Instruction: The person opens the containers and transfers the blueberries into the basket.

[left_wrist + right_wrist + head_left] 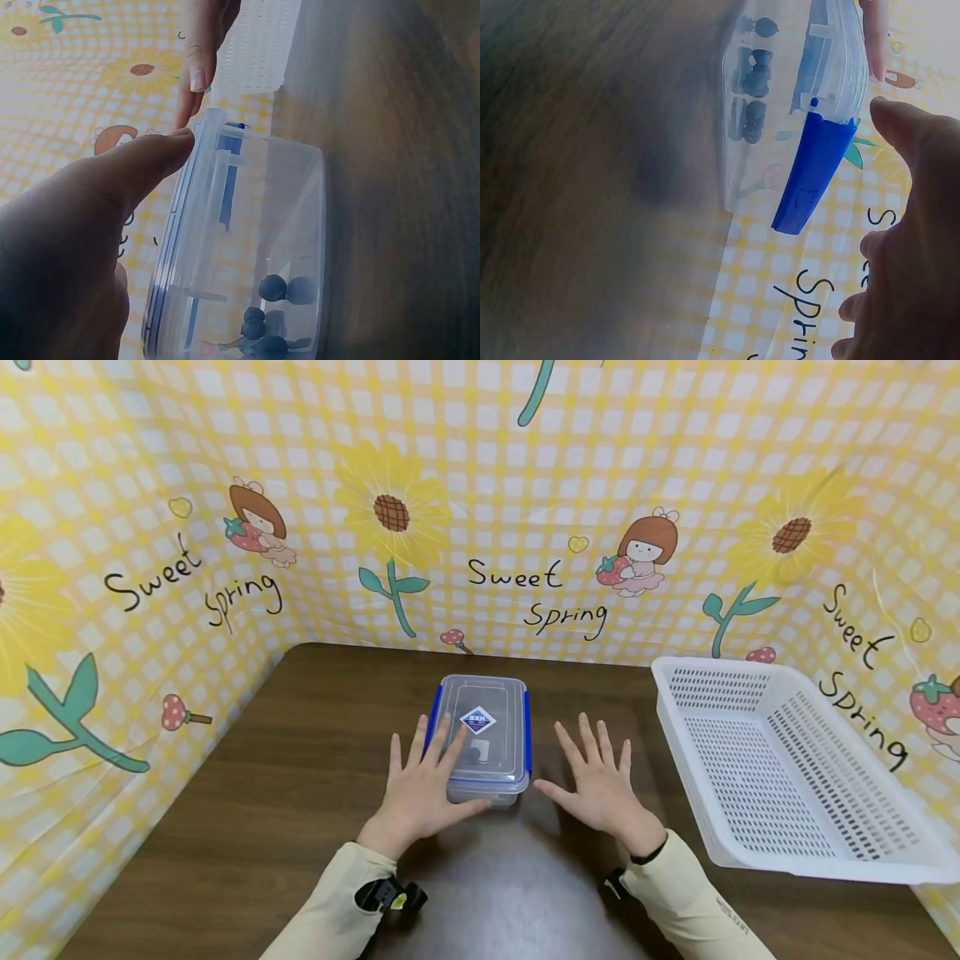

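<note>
One clear plastic box (483,739) sat on the brown bench (262,810), and everything here is placed from that box. It had one clear lid with two blue side clips, one on the left and one on the right (810,176). The right clip stuck out from the box. Inside the box were some small dark round things (274,311); they were too blurry to count or name.

Two hands were there. The left hand (423,785) lay on the left part of the box lid, its fingers straight and spread, with the thumb (146,161) against the lid's near edge. It pressed flat and did not grip. The right hand (600,781) was just to the right of the box, also flat with spread fingers, above the bench and not touching the box. So the hands were apart, one on each side. Both arms wore pale cream sleeves.

Farther right of the box stood one white basket (787,777) full of little holes. Nothing stood between the hands and the box.

On top of the lid was one blue diamond sticker (477,720); its white letters were too small to read surely. Behind the box hung a yellow checked cloth (525,485) with sunflowers, little girls and mushrooms. The words "Sweet Spring" showed on it four times.
</note>
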`<state>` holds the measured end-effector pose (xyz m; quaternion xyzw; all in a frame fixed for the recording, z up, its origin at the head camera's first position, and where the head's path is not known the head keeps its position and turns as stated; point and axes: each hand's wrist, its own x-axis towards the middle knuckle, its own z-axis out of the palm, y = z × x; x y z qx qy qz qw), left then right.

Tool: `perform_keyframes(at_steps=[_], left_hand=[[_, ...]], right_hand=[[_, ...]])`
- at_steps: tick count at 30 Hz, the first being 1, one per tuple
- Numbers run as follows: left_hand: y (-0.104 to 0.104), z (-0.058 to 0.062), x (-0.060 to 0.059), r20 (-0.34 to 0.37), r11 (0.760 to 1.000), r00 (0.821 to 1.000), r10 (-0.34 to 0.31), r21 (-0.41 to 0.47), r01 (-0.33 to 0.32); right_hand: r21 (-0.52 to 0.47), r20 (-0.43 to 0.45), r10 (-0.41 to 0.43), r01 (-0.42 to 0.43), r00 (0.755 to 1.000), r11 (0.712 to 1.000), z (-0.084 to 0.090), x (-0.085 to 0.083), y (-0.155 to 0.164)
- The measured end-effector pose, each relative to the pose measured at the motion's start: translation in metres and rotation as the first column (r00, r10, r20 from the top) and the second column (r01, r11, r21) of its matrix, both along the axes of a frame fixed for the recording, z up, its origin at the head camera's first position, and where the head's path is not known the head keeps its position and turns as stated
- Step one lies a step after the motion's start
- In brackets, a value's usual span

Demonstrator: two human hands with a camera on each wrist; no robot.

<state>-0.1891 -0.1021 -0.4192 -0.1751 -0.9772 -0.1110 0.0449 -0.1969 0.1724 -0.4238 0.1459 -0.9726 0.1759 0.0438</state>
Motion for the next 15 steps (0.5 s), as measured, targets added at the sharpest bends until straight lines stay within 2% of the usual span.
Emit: perform_keyframes(at_steps=[4, 8, 15], left_hand=[[-0.002, 0.003, -0.002, -0.027, 1.000, 1.000, 0.003, 0.009, -0.003], [-0.007, 0.004, -0.008, -0.027, 0.999, 1.000, 0.015, 0.043, -0.014], [-0.017, 0.007, -0.026, 0.007, 0.982, 1.000, 0.031, 0.184, -0.032]], right_hand=[[-0.030, 0.025, 0.005, -0.004, 1.000, 1.000, 0.004, -0.002, 0.000], [-0.102, 0.071, 0.024, -0.016, 0.997, 0.995, 0.010, -0.008, -0.005], [-0.273, 0.192, 0.070, -0.015, 0.979, 0.962, 0.016, -0.028, -0.009]])
